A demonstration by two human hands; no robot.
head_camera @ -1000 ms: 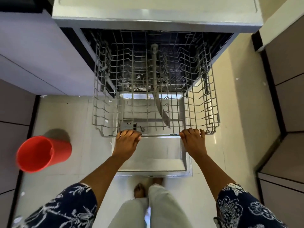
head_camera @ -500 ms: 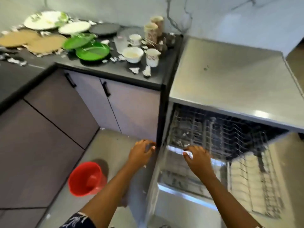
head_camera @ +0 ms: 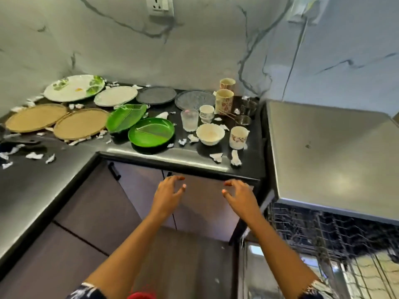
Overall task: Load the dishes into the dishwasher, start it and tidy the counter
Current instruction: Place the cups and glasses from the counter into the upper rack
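My left hand (head_camera: 168,193) and my right hand (head_camera: 238,196) hover side by side below the black counter's front edge (head_camera: 179,161), both empty with fingers spread. On the counter lie two green divided plates (head_camera: 151,131), two tan round plates (head_camera: 81,124), white plates (head_camera: 74,88), two dark plates (head_camera: 156,95), a white bowl (head_camera: 210,134), a glass (head_camera: 190,120), and several cups (head_camera: 237,137). The dishwasher (head_camera: 330,152) stands at the right, with its wire rack (head_camera: 336,236) pulled out and holding no dishes.
Torn white paper scraps (head_camera: 216,156) litter the counter among the dishes and along its left arm. Cabinet doors (head_camera: 133,203) with black handles sit under the counter. A red bucket's rim (head_camera: 141,296) shows at the bottom edge. A wall socket (head_camera: 159,4) is above.
Both hands have let go of the rack's front rail and risen toward the counter edge. My view has swung up and left from the dishwasher to the dishes.
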